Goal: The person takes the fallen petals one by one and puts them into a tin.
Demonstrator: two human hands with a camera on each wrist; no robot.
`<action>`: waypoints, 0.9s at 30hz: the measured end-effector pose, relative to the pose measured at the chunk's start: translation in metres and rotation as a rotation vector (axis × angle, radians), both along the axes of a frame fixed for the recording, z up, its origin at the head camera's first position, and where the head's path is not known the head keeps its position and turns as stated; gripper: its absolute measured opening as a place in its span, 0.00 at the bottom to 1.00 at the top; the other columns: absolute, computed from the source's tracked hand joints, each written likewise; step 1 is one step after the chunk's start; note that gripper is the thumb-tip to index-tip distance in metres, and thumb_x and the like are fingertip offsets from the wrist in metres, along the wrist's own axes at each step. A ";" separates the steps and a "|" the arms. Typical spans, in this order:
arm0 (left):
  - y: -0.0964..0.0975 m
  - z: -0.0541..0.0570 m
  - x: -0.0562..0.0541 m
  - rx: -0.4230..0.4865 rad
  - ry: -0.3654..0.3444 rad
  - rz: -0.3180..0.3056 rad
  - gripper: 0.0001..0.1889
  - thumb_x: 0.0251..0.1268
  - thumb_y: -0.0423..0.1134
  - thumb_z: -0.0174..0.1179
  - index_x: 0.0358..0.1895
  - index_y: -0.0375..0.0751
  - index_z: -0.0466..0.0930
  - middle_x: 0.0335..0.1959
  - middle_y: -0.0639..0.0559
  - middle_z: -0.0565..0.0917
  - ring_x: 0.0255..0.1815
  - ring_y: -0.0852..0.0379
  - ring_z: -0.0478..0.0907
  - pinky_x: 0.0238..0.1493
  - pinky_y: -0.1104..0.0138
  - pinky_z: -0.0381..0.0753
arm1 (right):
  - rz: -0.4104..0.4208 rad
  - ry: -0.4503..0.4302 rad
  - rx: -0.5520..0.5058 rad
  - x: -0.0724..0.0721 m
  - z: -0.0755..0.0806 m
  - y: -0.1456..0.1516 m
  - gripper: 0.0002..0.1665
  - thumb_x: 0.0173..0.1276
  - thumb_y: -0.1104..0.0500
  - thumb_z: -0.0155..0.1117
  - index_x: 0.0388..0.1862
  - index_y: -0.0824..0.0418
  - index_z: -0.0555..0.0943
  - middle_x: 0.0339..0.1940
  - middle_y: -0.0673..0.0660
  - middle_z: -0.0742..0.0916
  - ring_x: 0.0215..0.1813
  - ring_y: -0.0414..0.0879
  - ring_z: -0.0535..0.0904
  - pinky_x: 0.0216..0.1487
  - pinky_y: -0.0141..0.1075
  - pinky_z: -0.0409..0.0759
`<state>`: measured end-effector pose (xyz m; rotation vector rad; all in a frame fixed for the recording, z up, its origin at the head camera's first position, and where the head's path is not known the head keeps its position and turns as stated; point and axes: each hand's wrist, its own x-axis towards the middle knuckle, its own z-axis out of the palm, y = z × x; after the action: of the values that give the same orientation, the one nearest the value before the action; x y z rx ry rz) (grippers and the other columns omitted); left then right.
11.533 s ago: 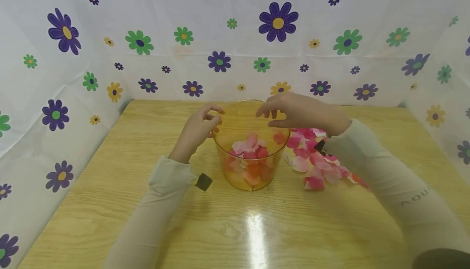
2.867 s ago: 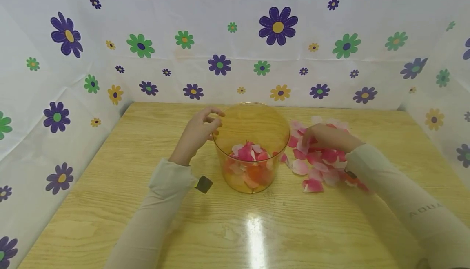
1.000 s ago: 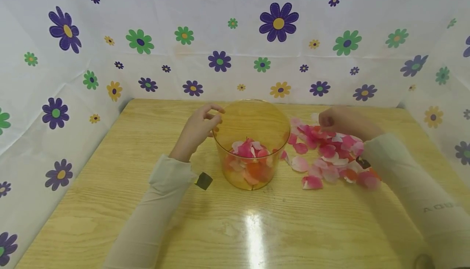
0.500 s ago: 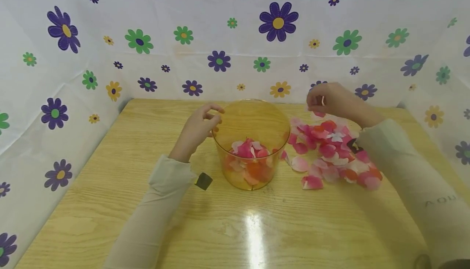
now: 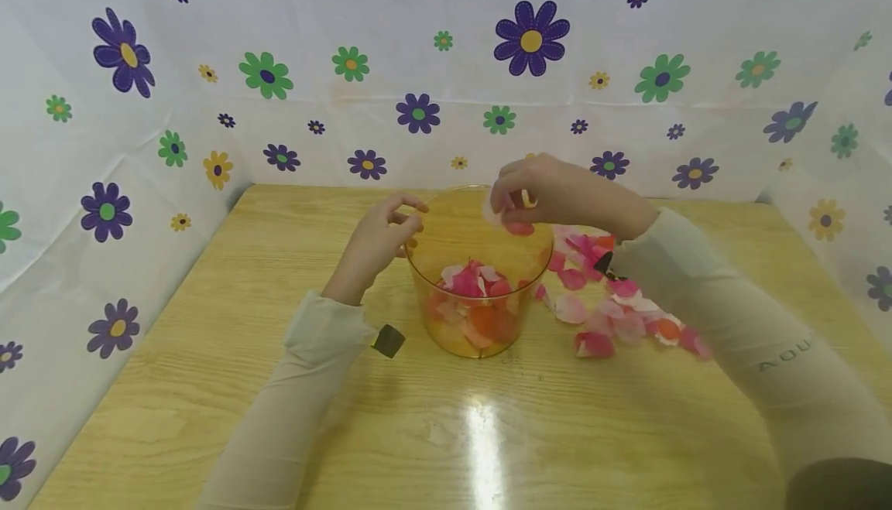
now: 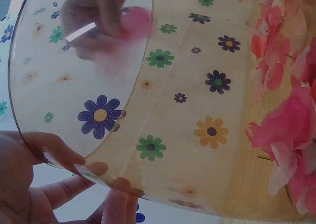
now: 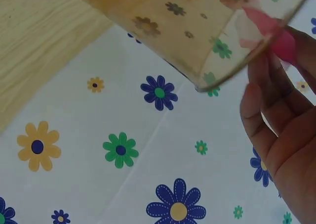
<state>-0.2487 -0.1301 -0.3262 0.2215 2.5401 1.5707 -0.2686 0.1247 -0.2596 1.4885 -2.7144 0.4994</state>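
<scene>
Right hand (image 5: 550, 193) high at the far right of the upright amber tub (image 5: 453, 239), fingertips pinching held petals (image 5: 519, 228), pink and pale, that droop at the rim with no clear long axis, tub mouth just below and left; cannot tell how far over the edge they reach. Left hand (image 5: 375, 243) well apart from them, thumb and fingers curled on the tub's left rim, piled petals (image 5: 477, 282) low inside, and only the rim looks an obstacle. Loose petals (image 5: 613, 320) on the bench (image 5: 334, 432) to the right, partly hidden by the right sleeve (image 5: 725, 316).
</scene>
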 end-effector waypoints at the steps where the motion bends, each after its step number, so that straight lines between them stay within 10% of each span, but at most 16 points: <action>1: 0.000 0.000 0.000 0.000 -0.001 0.000 0.17 0.68 0.39 0.46 0.57 0.43 0.71 0.50 0.36 0.78 0.42 0.42 0.76 0.40 0.63 0.79 | 0.016 -0.020 0.032 0.000 -0.003 -0.003 0.07 0.58 0.63 0.68 0.38 0.59 0.83 0.34 0.51 0.85 0.35 0.42 0.78 0.39 0.35 0.79; 14: -0.002 0.003 0.000 -0.017 -0.003 0.007 0.16 0.68 0.40 0.45 0.57 0.45 0.71 0.51 0.38 0.78 0.43 0.42 0.76 0.42 0.62 0.79 | 0.039 -0.022 0.111 0.004 -0.016 -0.001 0.12 0.58 0.61 0.68 0.43 0.59 0.83 0.41 0.54 0.86 0.43 0.48 0.81 0.47 0.40 0.81; 22: 0.000 0.002 0.001 -0.016 0.000 0.004 0.16 0.68 0.39 0.45 0.57 0.44 0.70 0.51 0.37 0.77 0.44 0.40 0.75 0.41 0.63 0.79 | -0.088 0.169 0.047 0.008 -0.024 0.027 0.12 0.56 0.61 0.70 0.41 0.58 0.82 0.46 0.57 0.82 0.53 0.53 0.78 0.55 0.45 0.78; 27: 0.001 0.001 0.001 -0.019 -0.005 0.005 0.16 0.68 0.39 0.45 0.57 0.44 0.70 0.51 0.36 0.77 0.43 0.41 0.76 0.41 0.63 0.79 | -0.207 0.131 0.019 0.008 -0.031 0.058 0.15 0.58 0.61 0.69 0.45 0.60 0.81 0.48 0.57 0.83 0.55 0.54 0.79 0.55 0.47 0.78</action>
<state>-0.2473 -0.1292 -0.3248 0.2097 2.5526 1.5464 -0.2608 0.1826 -0.2908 1.1783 -2.7340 0.3563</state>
